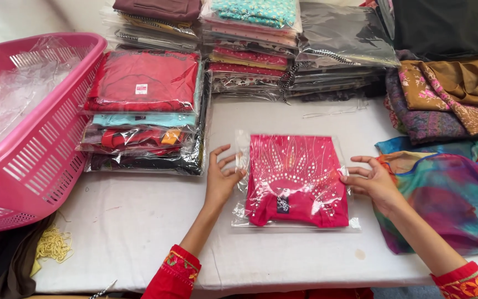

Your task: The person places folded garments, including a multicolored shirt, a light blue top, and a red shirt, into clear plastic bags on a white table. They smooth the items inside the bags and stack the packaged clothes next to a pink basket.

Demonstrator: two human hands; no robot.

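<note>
At the near edge of the white counter point(139, 238) two red embroidered cuffs come into view, and from them both forearms reach forward to a folded pink garment in a clear plastic bag point(294, 182), which lies flat on the counter a little right of its middle. The left hand point(222, 177) rests against the bag's left edge, fingers loosely spread and curled onto the plastic, pinching nothing that I can make out. The right hand point(372, 180) sits at the right edge, its fingers drawn together and seeming to nip the plastic there. So the bag lies squarely between the two hands, each touching its own side, neither plainly nearer, and its long axis runs away from the person, near edge to far. The garment is bright pink with a fan of small silvery dots spreading over its front and a small dark tag near its near end; the bag shines and stands a little proud of the cloth all round. Just right of the right hand, loose cloth in teal, purple and orange point(449, 194) spills over the counter's right edge. To the left a pink slotted plastic basket point(34, 166) holds empty clear bags. Further back on the left stands a stack of bagged garments, a red one on top point(142, 83), and along the far edge more bagged stacks point(250, 44) and brown patterned fabrics point(455, 88) at the far right corner.
</note>
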